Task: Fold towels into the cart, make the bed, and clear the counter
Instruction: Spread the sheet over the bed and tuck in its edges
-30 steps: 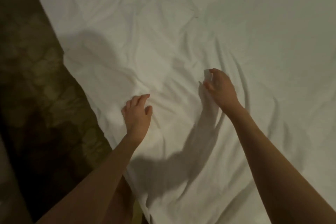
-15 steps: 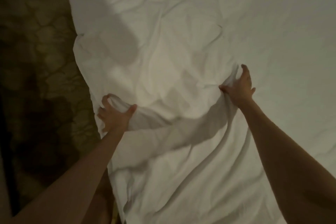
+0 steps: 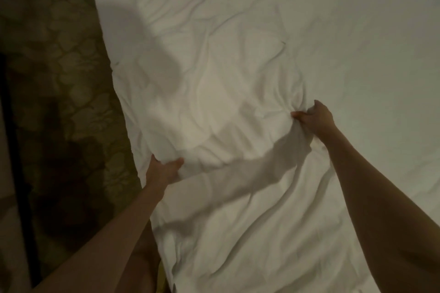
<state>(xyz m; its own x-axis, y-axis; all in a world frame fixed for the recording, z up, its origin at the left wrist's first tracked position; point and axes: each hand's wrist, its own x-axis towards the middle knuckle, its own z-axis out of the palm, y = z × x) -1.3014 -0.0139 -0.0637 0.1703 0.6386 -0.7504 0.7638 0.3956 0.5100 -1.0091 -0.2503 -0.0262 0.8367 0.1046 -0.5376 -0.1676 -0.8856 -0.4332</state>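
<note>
White bed sheet (image 3: 250, 78): spread over the bed, filling most of the view from the upper edge to the lower right; heavily creased, with folds radiating from two gathered points. Its left edge runs diagonally from upper centre down to lower centre and hangs beside the floor. Far and right-hand limits cut off by the frame; what lies under the sheet is hidden.

Left hand (image 3: 164, 169): at the sheet's left edge, lower centre. Thumb lies on top of the cloth, fingers tucked under a raised bunch of fabric and mostly hidden by it; the hand grips this bunch. Bare forearm runs down to the lower left corner, cut off there.

Right hand (image 3: 314, 118): on the sheet, right of centre, well apart from the left hand. Thumb and curled fingers pinch a puckered gather of the cloth; fingertips partly buried in the folds. Bare forearm extends to the lower right, cut off by the frame.

Shadows: the arms cast broad dark bands across the sheet between the two hands; a further rounded shadow lies on the upper left part of the sheet.

Carpet (image 3: 59, 78): dark, patterned floor along the left side; dim, pattern hard to make out. A dark vertical strip (image 3: 12, 150) at the far left; its nature cannot be told
</note>
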